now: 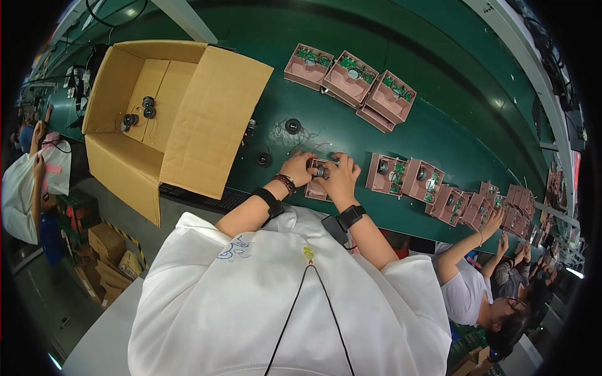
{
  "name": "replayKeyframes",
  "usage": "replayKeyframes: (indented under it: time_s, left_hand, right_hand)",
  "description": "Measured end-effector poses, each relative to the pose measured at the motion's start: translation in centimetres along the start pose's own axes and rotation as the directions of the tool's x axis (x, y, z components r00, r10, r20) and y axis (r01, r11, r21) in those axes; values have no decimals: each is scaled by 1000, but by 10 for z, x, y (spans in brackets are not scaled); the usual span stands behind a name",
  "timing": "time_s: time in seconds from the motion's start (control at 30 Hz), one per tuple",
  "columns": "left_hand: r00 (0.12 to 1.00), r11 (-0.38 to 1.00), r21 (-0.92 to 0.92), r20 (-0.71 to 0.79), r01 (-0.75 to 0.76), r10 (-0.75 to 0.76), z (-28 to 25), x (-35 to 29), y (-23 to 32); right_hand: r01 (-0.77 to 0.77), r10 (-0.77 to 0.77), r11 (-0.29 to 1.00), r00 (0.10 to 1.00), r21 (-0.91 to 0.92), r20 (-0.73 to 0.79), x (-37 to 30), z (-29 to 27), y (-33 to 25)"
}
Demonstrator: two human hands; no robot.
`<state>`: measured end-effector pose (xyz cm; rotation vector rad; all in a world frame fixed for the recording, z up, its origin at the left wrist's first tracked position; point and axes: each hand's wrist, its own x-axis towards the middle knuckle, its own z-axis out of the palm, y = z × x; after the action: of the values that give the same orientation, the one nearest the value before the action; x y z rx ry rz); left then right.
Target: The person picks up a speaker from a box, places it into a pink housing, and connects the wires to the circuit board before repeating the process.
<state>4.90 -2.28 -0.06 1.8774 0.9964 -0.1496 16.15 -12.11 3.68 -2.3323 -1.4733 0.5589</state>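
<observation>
Both hands, left hand (300,169) and right hand (342,175), pinch a small round black speaker (320,170) between their fingertips, over a pink plastic shell (315,190). Just beyond the fingers lie black discs (293,126) on the smooth green belt (451,138); farther left, an open cardboard box (207,119).

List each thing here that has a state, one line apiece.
Left hand: closed on the small round part.
Right hand: gripping the same part over a pink housing.
Small round part: held between both hands.
Pink housing: on the belt, mostly hidden under the hands.
Cardboard box: open, flaps spread, a few round parts inside.
Pink housings upper row: open, green circuit boards showing.
</observation>
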Motion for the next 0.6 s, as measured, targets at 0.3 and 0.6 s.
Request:
replayKeyframes:
  time_s: [0.3,0.6]
  left_hand:
    - [977,968,-194,-174,-158,124,-1,0,4]
    - [818,861,76,-280,-503,502,-33,5,55]
  right_hand:
    - [14,-21,999,990,-49,-138,-5,-3,1]
    - [65,50,925,955,375,-291,-2,-34,5]
